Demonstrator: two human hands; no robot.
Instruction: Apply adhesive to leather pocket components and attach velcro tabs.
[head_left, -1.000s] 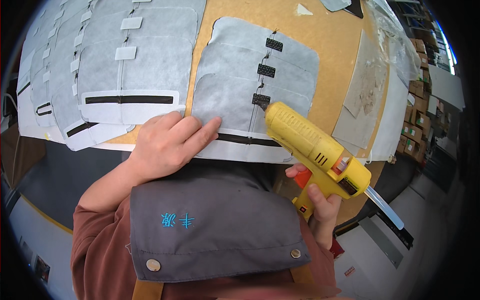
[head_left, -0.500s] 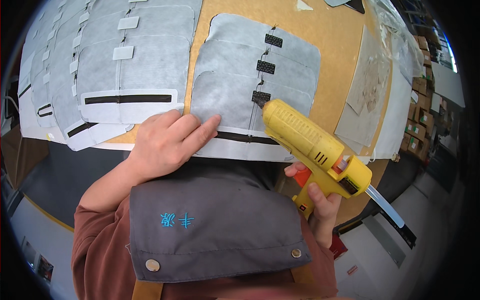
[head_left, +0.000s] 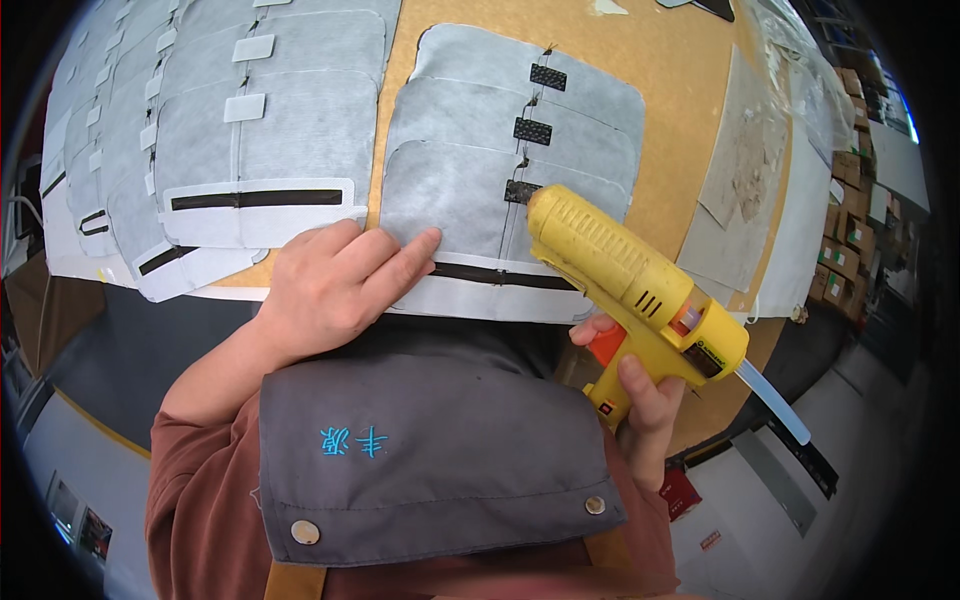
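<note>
Fingers of my left hand [head_left: 335,290] lie flat, released, on one of three stacked grey panels [head_left: 450,200]; my right hand [head_left: 640,395] grips one yellow glue gun [head_left: 625,275].

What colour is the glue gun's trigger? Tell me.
Orange, on the yellow glue gun in the right hand; head view.

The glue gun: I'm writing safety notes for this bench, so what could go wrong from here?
1. The left hand presses the top grey fabric panel close to the yellow glue gun; its fingers might get burned if the nozzle swings toward them.
2. The nozzle sits at a small black patch, so glue could spread onto the grey fabric around it.
3. The right hand grips low, so the gun may wobble.
</note>
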